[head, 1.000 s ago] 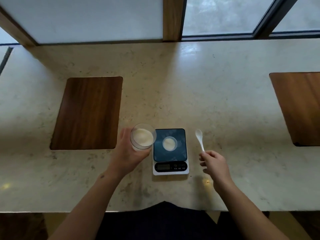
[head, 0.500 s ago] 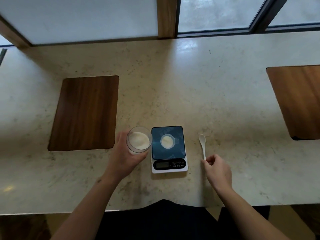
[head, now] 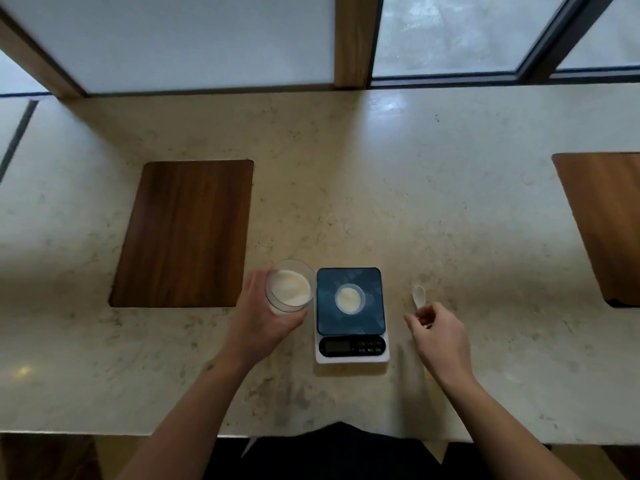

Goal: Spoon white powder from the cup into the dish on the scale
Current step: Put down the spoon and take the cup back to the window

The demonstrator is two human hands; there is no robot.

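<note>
The clear round cup [head: 290, 287] of white powder is gripped by the left hand [head: 263, 318], fingers wrapped around it, just left of the scale [head: 351, 315]. The small round dish [head: 349, 298] sits on its dark platform. The white plastic spoon [head: 419, 296] is pinched by its handle in the right hand [head: 437, 336], to the right over the speckled stone table [head: 381, 188].

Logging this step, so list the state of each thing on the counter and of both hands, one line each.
cup: upright, holds white powder, gripped by the left hand.
dish: on the scale, some white powder in it.
scale: flat on the counter, display unreadable.
spoon: bowl looks empty, handle end at the right hand's fingertips.
left hand: closed around the cup.
right hand: fingers curled at the spoon handle, grip unclear.
</note>
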